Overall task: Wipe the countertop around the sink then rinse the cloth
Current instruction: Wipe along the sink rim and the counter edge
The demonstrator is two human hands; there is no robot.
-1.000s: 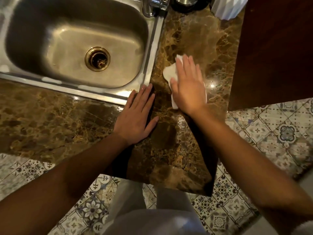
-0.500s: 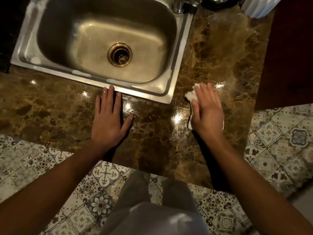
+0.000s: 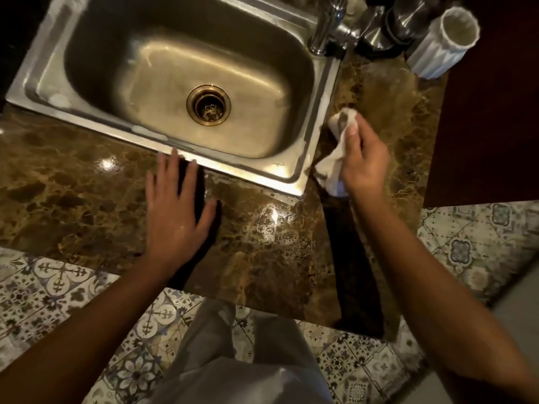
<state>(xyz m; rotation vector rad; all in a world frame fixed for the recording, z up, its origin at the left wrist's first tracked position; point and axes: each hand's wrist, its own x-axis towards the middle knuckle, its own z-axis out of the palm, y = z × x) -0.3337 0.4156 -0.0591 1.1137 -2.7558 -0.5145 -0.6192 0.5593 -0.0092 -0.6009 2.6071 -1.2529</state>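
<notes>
My right hand (image 3: 363,161) grips a bunched white cloth (image 3: 338,141) just right of the steel sink's rim (image 3: 320,118), over the brown marble countertop (image 3: 277,252). The cloth hangs from my fingers, its top end beside the sink's right edge. My left hand (image 3: 175,211) lies flat on the counter with fingers spread, its fingertips touching the sink's front rim. The basin is bare, with a brass drain (image 3: 208,104) in the middle. The faucet (image 3: 326,27) stands at the sink's back right corner.
A white ribbed cup (image 3: 440,42) and dark metal vessels (image 3: 390,21) stand at the back right of the counter. A dark wooden panel (image 3: 490,112) borders the counter on the right. Patterned floor tiles (image 3: 58,301) lie below the counter's front edge.
My right hand went from pressing the cloth flat on the counter to gripping it bunched up beside the sink's right edge. My left hand stayed flat by the front rim. The view shifted.
</notes>
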